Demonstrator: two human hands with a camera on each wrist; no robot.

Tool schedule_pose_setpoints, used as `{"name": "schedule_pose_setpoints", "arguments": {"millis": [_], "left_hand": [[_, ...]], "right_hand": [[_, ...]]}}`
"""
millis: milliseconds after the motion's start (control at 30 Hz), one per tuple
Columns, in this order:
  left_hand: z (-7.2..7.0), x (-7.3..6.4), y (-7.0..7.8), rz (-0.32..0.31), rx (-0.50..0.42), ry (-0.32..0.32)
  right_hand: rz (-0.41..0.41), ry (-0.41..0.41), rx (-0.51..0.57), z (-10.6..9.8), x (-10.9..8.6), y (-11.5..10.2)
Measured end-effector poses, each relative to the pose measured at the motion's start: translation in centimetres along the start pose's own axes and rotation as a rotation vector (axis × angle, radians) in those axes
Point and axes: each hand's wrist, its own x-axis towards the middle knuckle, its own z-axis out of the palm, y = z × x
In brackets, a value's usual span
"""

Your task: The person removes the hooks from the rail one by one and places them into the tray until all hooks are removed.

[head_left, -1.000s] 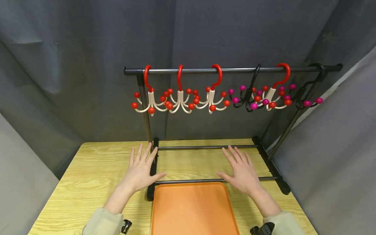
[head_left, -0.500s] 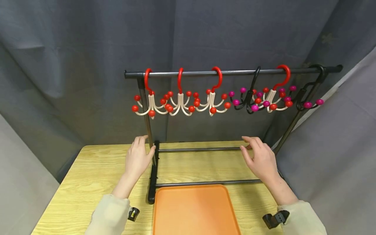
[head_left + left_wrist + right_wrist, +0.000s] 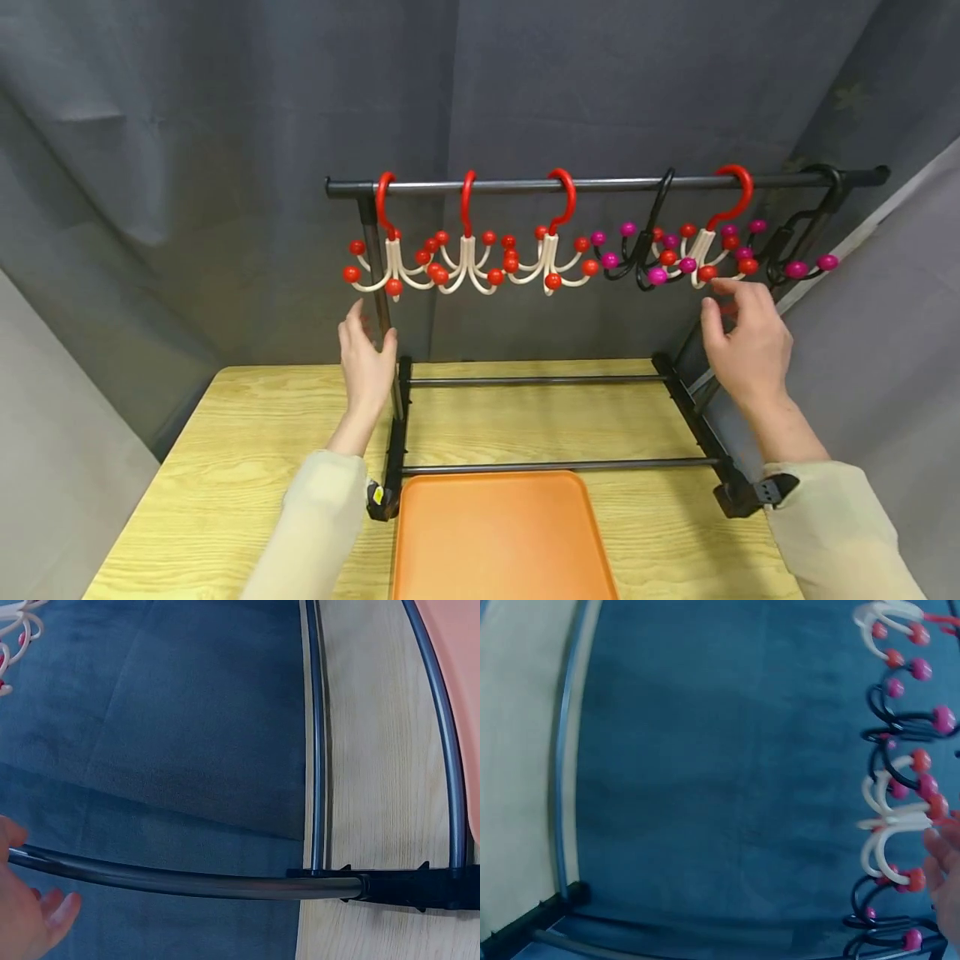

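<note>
Octopus-style hook hangers hang from the top rail of a black metal rack. Three have cream arms, red balls and red hooks; the middle one is a cream hanger. To the right come a black hanger with magenta balls, another cream hanger and a second black hanger. My left hand is beside the left upright, thumb and fingers spread either side of it; contact is unclear. Just below the right-hand cream hanger, my right hand is raised with fingers loosely bent, holding nothing visible.
An orange tray lies on the wooden table in front of the rack's lower crossbars. Grey curtains hang behind and at the sides. Each wrist wears a small black camera.
Both hands have risen from low over the table and their spread fingers have bent. The left moved up along the left upright; the right moved up and rightward to the right-hand hangers.
</note>
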Motion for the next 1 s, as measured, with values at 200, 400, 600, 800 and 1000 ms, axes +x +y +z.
{"name": "schedule_pose_setpoints", "arguments": {"millis": [200,400,600,800,1000], "left_hand": [[0.2,0.7,-0.2,-0.003,-0.007,-0.015],[0.5,0.9,-0.4,0.004,0.022,-0.052],[0.5,1.1,-0.7,0.052,0.082,-0.071],[0.3,1.2,-1.1,0.12,0.131,-0.092],[0.3,1.3,-1.3,0.11,0.13,-0.107]], "right_hand": [[0.159,0.05,0.052,-1.2,2.7,1.0],[0.229,0.116,0.012,-1.7,5.7,2.6],[0.369,0.048,-0.062,-2.6,8.5,3.9],[0.513,-0.044,-0.104,-3.8,10.9,4.5],[0.66,-0.152,-0.06,-4.3,12.3,4.5]]}}
